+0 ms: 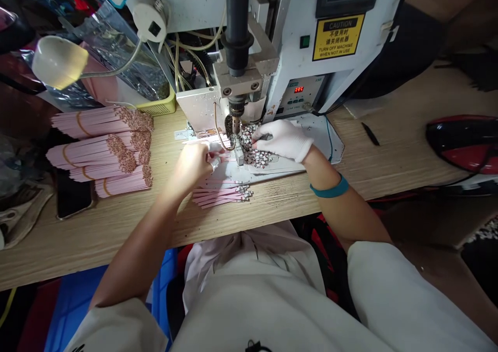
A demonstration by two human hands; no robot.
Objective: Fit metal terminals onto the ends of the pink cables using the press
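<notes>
Bare left hand (192,166) pinches a pink strip (206,143) beside the machine's press head (236,108). White-gloved right hand (282,140), fingers pressed together, touches a heap of small metal-ended parts (252,147).

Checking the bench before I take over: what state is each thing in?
Left hand: bare, pinching a pink strip.
Right hand: white-gloved, at a heap of small metal parts.
Machine display: lit, red digits.
Pink strip bundles: banded, stacked.

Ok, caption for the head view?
Gloved right hand on small silvery parts, bare left hand over pink strips beside a benchtop machine, banded pink bundles alongside.
</notes>
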